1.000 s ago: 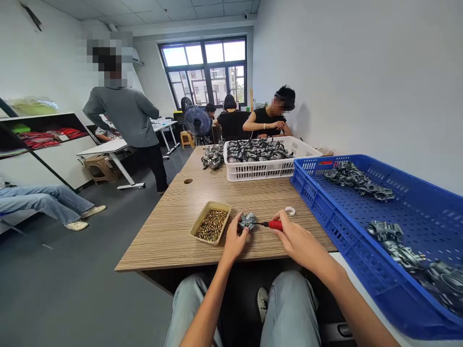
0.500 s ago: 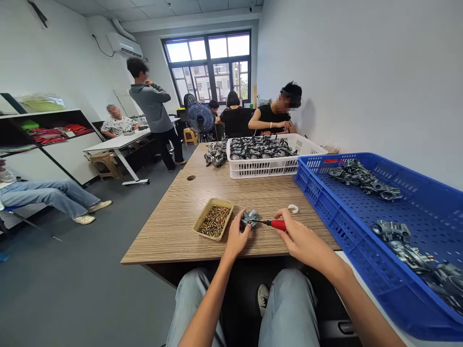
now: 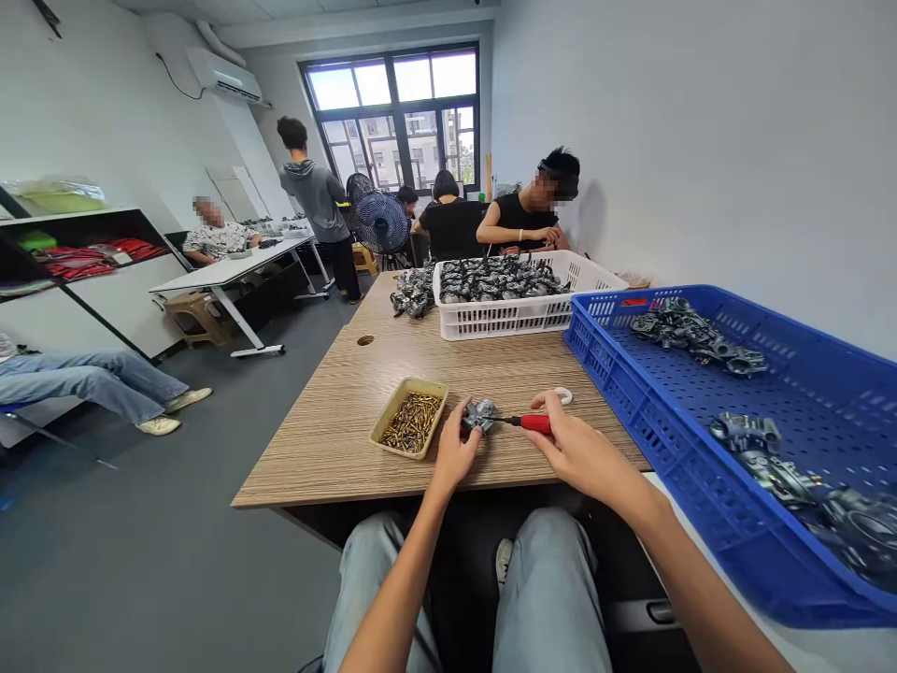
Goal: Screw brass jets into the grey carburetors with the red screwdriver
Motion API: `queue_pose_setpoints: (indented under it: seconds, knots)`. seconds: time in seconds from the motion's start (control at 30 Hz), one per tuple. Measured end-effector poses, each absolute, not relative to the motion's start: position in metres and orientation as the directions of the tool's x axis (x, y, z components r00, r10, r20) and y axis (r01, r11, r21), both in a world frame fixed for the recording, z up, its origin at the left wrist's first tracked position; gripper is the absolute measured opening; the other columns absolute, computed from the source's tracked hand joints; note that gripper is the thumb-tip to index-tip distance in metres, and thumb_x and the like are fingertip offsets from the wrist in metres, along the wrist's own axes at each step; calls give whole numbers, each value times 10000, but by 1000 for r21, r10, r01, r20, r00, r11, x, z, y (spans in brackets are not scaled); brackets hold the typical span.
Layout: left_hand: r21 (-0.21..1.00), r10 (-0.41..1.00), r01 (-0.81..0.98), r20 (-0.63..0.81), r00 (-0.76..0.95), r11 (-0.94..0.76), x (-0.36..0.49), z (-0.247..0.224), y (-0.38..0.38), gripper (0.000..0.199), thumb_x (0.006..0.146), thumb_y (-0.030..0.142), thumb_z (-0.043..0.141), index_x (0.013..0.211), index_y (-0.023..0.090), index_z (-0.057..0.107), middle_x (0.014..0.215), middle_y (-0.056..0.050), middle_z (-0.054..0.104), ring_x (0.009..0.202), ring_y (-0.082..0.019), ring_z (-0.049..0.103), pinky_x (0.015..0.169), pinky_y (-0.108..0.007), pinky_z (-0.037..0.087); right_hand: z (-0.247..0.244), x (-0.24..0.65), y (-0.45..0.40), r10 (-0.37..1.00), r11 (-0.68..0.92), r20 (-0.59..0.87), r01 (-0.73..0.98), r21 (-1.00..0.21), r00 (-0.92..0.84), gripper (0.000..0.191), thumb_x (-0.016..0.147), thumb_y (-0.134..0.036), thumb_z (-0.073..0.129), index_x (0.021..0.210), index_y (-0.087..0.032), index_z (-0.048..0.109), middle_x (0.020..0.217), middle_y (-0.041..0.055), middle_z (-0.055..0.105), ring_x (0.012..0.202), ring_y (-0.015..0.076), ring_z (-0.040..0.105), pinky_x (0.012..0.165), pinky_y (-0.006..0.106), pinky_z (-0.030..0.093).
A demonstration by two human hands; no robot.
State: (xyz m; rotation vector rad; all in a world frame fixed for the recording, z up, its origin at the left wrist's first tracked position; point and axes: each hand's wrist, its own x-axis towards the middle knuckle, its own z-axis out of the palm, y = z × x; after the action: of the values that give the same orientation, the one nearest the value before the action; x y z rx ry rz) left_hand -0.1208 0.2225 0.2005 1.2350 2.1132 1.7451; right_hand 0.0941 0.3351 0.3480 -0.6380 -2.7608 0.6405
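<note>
On the wooden table, my left hand [image 3: 455, 452] grips a small grey metal part [image 3: 480, 414] from its left side. My right hand [image 3: 569, 447] holds a red-handled screwdriver [image 3: 535, 423] almost level, its dark shaft pointing left with the end at the metal part. Whether the tip sits in a screw or hole is too small to tell. Left of my left hand stands a beige tray [image 3: 379, 437] of small brass pieces [image 3: 412, 422]. A white curved object [image 3: 563, 395] lies just beyond my right hand.
A blue crate [image 3: 631, 411] with metal parts stands to the right. Behind are a white crate [image 3: 483, 329] full of similar parts and a bagged pile [image 3: 413, 293] beside it. One person [image 3: 529, 215] works behind the white crate; others sit or stand farther off.
The view has shifted slightly. Both hands keep their hold on the metal part and screwdriver. The standing person at the back has turned away, with the arm lowered from the face.
</note>
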Motion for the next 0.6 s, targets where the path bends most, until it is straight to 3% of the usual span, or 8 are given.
queue_pose_setpoints:
  seconds: [0.07, 0.13, 0.2, 0.27, 0.33, 0.5, 0.6]
  knots:
    - [867, 654, 498, 381, -653, -8, -121, 199, 223, 609, 914, 226, 611, 1519, 220, 544, 1474, -128, 636, 1334, -294, 600, 1196, -494, 423, 349, 93, 334, 447, 825, 142, 345, -447, -883, 151, 1109, -324, 457, 1243, -266, 422, 1143, 62, 767, 1017, 258, 764, 705, 287, 420]
    - [868, 659, 497, 377, -651, -5, -122, 198, 223, 610, 919, 237, 613, 1524, 219, 539, 1484, -130, 630, 1344, -297, 593, 1198, -497, 421, 350, 87, 330, 508, 835, 139, 446, -323, -850, 128, 1118, -353, 435, 1192, -251, 458, 1013, 71, 778, 938, 286, 774, 658, 297, 387]
    - [868, 661, 497, 373, -651, 0, -123, 197, 223, 611, 920, 247, 615, 1526, 219, 538, 1486, -129, 628, 1349, -297, 588, 1199, -494, 420, 350, 81, 325, 589, 806, 145, 567, -169, -795, 222, 1126, -439, 410, 1143, -235, 495, 876, 84, 770, 849, 321, 776, 622, 308, 351]
    - [867, 663, 498, 371, -650, 3, -123, 197, 223, 611, 921, 251, 613, 1526, 218, 537, 1487, -126, 628, 1349, -294, 588, 1198, -486, 420, 350, 78, 323, 627, 778, 157, 621, -92, -763, 308, 1124, -512, 392, 1103, -230, 514, 818, 91, 761, 801, 333, 773, 608, 310, 333]
    - [866, 661, 501, 372, -652, 6, -123, 197, 223, 613, 924, 253, 609, 1530, 217, 533, 1490, -123, 628, 1353, -290, 585, 1195, -478, 420, 350, 79, 323, 615, 788, 157, 602, -125, -773, 303, 1123, -515, 401, 1103, -232, 509, 826, 83, 763, 807, 323, 773, 609, 307, 334]
    - [864, 658, 503, 373, -653, 9, -122, 198, 223, 617, 928, 255, 604, 1538, 214, 523, 1499, -118, 626, 1372, -291, 576, 1204, -480, 409, 349, 91, 332, 473, 827, 153, 378, -415, -868, 153, 1096, -340, 496, 1215, -262, 440, 1069, 53, 774, 977, 263, 764, 701, 289, 405]
    - [867, 659, 497, 369, -656, 9, -121, 199, 223, 611, 926, 247, 605, 1532, 219, 530, 1495, -115, 630, 1369, -291, 583, 1204, -480, 412, 350, 91, 333, 452, 831, 154, 352, -432, -878, 126, 1093, -283, 488, 1203, -265, 427, 1113, 55, 769, 1010, 256, 760, 721, 285, 403]
